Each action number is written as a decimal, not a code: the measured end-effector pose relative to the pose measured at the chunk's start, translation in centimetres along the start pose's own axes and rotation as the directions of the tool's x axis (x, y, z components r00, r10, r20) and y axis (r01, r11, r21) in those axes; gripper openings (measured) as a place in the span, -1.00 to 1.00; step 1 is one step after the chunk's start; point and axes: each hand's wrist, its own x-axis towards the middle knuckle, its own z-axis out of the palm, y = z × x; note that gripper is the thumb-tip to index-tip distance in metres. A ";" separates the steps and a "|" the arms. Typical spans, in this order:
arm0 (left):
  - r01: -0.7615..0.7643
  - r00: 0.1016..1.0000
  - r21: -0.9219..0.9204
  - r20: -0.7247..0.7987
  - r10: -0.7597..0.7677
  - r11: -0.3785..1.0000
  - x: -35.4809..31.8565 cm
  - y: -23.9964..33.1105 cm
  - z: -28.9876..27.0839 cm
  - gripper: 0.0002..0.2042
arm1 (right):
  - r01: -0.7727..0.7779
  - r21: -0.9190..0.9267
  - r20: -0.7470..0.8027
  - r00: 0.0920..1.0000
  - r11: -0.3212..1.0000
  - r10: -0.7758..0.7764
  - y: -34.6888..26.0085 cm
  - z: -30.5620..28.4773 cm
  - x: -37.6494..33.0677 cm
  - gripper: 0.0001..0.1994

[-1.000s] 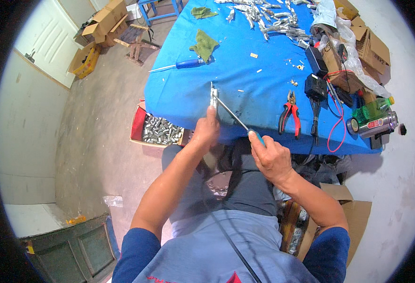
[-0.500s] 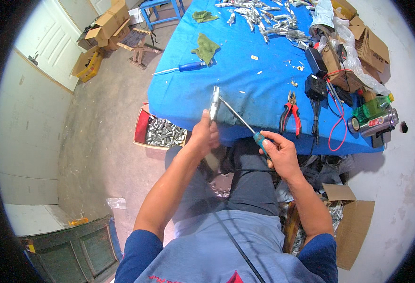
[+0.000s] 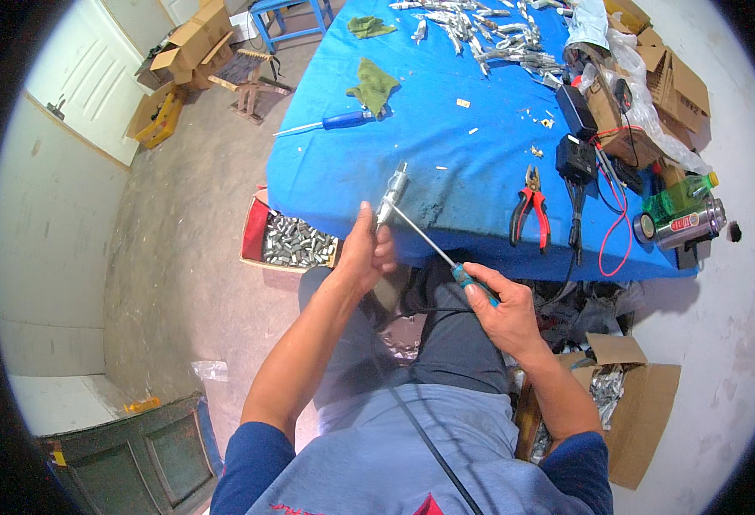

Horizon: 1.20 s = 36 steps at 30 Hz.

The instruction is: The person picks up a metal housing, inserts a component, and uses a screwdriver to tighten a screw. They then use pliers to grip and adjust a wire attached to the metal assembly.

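At the table's near edge, my left hand (image 3: 363,259) is closed around the lower end of a slim silver metal part (image 3: 394,190), a tube-like piece with a narrow tip. The part points away from me and leans to the right. My right hand (image 3: 508,316) grips the teal handle of a screwdriver (image 3: 426,235). Its long shaft slants up to the left, and its tip touches or nearly touches the side of the part close to my left fingers. What the tip meets is too small to make out.
Red-handled pliers (image 3: 529,210), a black adapter (image 3: 575,159) with cables and a steel flask (image 3: 691,225) lie on the right of the blue-covered table (image 3: 472,180). A blue screwdriver (image 3: 343,121), green cloths (image 3: 372,86) and heaped silver parts (image 3: 506,39) lie farther off. A box of metal pieces (image 3: 296,243) stands left below.
The silver part has tilted to the right. The screwdriver's tip has slid down along it toward my left fingers, and my right hand has come slightly nearer and to the left.
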 end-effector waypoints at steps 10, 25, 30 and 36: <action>-0.070 0.998 0.089 0.000 0.071 0.994 -0.1 -0.6 0.0 -0.47 | -0.130 0.181 -0.084 0.986 0.975 0.147 1.3 1.6 1.0 -0.59; 0.035 0.999 -0.016 0.024 -0.035 0.999 -2.1 -2.2 1.8 -0.52 | -0.413 0.688 0.226 0.903 0.597 0.365 -0.5 9.7 7.9 -0.69; -0.019 1.000 0.175 0.000 0.020 0.984 -2.6 -2.3 2.2 -0.51 | -0.285 0.646 0.123 0.954 0.708 0.272 0.7 9.8 9.3 -0.61; -0.051 0.999 0.356 0.031 0.043 0.933 -2.1 -2.6 1.7 -0.46 | -0.075 0.263 0.045 0.997 0.962 0.066 1.8 7.5 11.6 -0.55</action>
